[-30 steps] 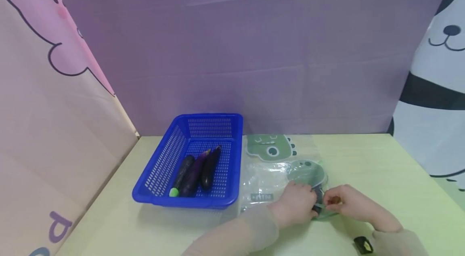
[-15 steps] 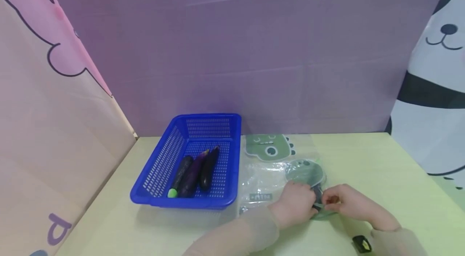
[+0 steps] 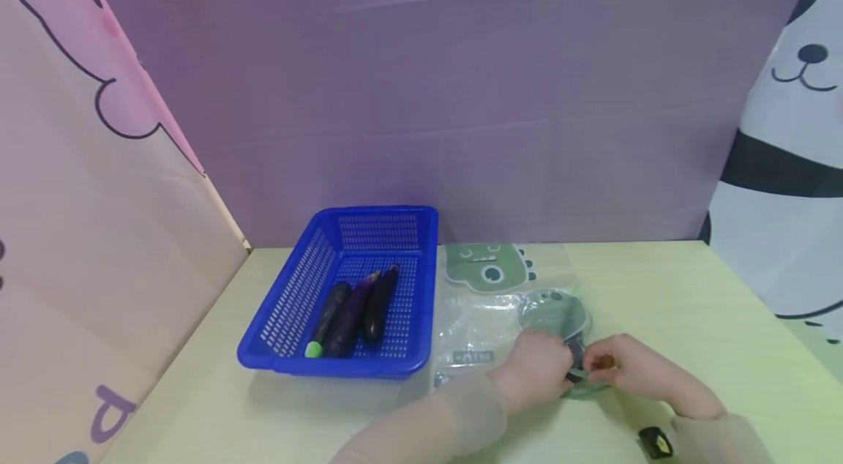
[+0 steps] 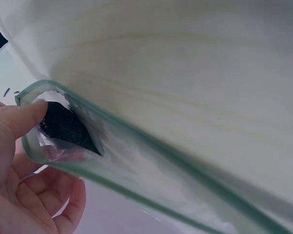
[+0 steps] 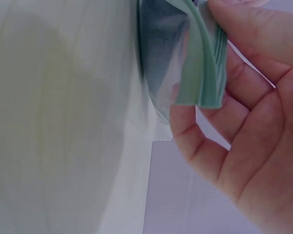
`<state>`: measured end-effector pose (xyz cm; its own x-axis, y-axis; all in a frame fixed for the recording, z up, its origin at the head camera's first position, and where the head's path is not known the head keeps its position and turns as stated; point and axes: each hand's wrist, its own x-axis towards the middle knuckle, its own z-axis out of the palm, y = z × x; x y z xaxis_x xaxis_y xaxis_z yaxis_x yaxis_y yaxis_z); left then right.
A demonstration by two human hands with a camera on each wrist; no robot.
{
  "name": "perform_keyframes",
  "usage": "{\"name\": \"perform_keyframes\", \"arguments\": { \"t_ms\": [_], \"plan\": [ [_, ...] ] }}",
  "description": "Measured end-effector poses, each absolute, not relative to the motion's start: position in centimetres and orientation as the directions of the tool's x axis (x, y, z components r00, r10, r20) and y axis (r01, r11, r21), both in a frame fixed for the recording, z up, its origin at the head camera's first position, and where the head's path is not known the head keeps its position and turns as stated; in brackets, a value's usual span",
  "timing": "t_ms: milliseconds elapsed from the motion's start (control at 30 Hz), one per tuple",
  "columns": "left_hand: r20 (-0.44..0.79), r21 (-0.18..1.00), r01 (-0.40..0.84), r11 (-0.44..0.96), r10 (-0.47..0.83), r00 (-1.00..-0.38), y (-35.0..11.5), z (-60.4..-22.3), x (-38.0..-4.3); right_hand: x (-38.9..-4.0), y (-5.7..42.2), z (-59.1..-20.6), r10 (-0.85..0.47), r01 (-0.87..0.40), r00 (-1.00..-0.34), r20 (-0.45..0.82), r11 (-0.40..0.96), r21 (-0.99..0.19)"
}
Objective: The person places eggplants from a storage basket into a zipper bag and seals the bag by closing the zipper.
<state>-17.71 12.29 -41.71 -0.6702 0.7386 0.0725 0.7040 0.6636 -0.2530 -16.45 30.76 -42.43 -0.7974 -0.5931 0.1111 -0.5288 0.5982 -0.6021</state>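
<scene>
A clear zip bag point(image 3: 484, 321) with a green dinosaur print lies on the table, its green-edged mouth parted. Inside that mouth is a dark, long-looking vegetable point(image 4: 63, 124), mostly hidden by the hands in the head view. My left hand point(image 3: 536, 367) grips the bag by one end of its opening. In the left wrist view the thumb point(image 4: 24, 117) reaches over the green edge onto the dark vegetable, with the fingers curled beneath the bag. Opposite it, my right hand point(image 3: 635, 367) pinches the other end of the green zip strip point(image 5: 205, 73) between thumb and fingers.
A blue plastic basket point(image 3: 329, 365) stands left of the bag. It holds two eggplants point(image 3: 352, 321) and a dark green vegetable point(image 3: 327, 317) with a bright green end. A dinosaur-head print point(image 3: 490, 270) lies behind the bag. A small black item point(image 3: 656, 442) is near the right wrist.
The head view shifts slightly. Both hands stay at the bag's mouth with almost no visible movement, and the basket's contents are the same.
</scene>
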Motion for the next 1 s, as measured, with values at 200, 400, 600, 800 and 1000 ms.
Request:
{"name": "perform_keyframes", "arguments": {
  "t_ms": [200, 400, 600, 800, 1000],
  "plan": [
    [0.076, -0.220, 0.722, 0.656, 0.749, -0.658, 12.0, -41.7, -17.7, -16.5, 30.8, -42.5, -0.598, -0.530, -0.794, 0.113, 0.590, -0.609],
    [0.062, -0.189, 0.732, 0.655, 0.751, -0.657, 11.7, -41.7, -17.7, -16.5, 30.7, -42.5, -0.615, -0.548, -0.778, 0.127, 0.566, -0.617],
    [0.033, -0.127, 0.729, 0.673, 0.737, -0.675, 11.2, -41.4, -17.4, -16.5, 30.7, -42.4, -0.615, -0.533, -0.781, 0.109, 0.566, -0.629],
    [0.011, -0.111, 0.728, 0.676, 0.734, -0.680, 10.7, -41.1, -17.2, -16.6, 30.7, -42.4, -0.608, -0.523, -0.787, 0.103, 0.571, -0.633],
    [0.017, -0.105, 0.739, 0.665, 0.744, -0.668, 10.0, -40.5, -17.0, -16.5, 30.7, -42.5, -0.600, -0.517, -0.793, 0.103, 0.573, -0.636]
  ]
}}
